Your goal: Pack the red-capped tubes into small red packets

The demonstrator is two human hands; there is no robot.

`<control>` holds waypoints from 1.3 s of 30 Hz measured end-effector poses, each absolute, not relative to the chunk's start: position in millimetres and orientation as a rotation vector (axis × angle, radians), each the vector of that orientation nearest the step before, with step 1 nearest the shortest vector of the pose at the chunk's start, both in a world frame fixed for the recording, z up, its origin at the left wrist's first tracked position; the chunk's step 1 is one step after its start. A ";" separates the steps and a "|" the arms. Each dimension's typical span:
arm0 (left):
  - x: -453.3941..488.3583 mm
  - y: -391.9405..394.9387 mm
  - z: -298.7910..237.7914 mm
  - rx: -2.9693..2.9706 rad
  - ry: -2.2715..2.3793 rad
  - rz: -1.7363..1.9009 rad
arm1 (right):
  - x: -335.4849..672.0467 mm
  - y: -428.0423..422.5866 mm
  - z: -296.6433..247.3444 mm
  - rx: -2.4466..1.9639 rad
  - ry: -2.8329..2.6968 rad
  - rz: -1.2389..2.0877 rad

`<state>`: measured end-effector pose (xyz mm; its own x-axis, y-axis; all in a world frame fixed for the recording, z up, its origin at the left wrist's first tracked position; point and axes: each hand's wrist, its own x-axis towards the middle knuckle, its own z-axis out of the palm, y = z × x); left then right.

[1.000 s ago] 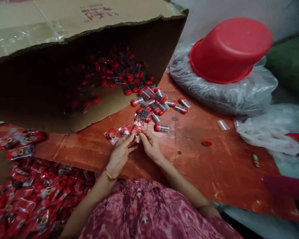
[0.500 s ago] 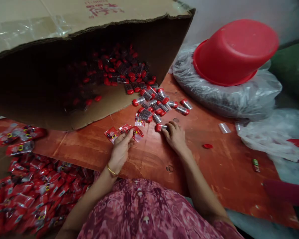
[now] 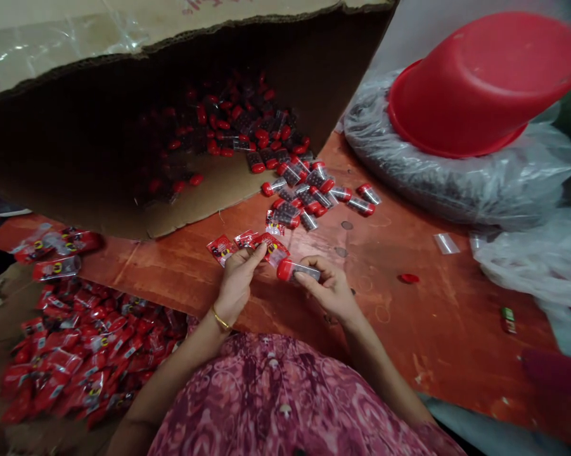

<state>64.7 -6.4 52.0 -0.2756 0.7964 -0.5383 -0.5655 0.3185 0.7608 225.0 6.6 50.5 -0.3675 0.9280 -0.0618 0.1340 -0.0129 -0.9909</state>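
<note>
My left hand (image 3: 240, 275) pinches a small red printed plastic packet (image 3: 273, 249) between thumb and fingers. More red packets (image 3: 221, 249) lie just behind that hand on the table. In my right hand (image 3: 330, 288) is a small clear bottle with a red cap (image 3: 305, 271), lying sideways with its cap toward the packet. Dark contents show through the bottle's wall. A loose pile of similar red-capped bottles (image 3: 308, 190) spreads over the table beyond my hands.
A large cardboard box (image 3: 185, 221) on its side holds many more bottles. Filled red packets (image 3: 85, 348) are heaped at lower left. An upturned red bucket (image 3: 480, 82) rests on a stuffed plastic bag (image 3: 437, 183). A loose red cap (image 3: 409, 278) and clear tube (image 3: 445, 244) lie on the right.
My right hand has picked the bottle up from the table and brought it toward my body and the packet. My left hand still holds the packet. The view has shifted slightly.
</note>
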 end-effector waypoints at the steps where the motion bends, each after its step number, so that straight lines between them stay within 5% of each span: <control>1: 64.4 -7.4 51.4 0.278 1.283 1.347 | 223.0 8.2 50.3 -1.137 -1.563 1.455; 24: 74.1 -10.3 41.3 0.322 1.114 1.502 | 182.4 1.2 31.3 -0.978 -1.233 1.680; 33: 71.7 -9.6 40.2 0.369 1.043 1.367 | 167.6 12.6 18.5 -1.114 -1.215 1.461; 39: 23.1 -43.0 49.0 0.301 1.233 1.167 | 178.8 39.4 25.9 -1.108 -1.917 1.139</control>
<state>23.1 -43.0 49.0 -0.1178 0.8126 -0.5708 -0.5252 0.4368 0.7303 178.8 39.4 25.9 -0.4397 0.8924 0.1014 0.3373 0.2687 -0.9022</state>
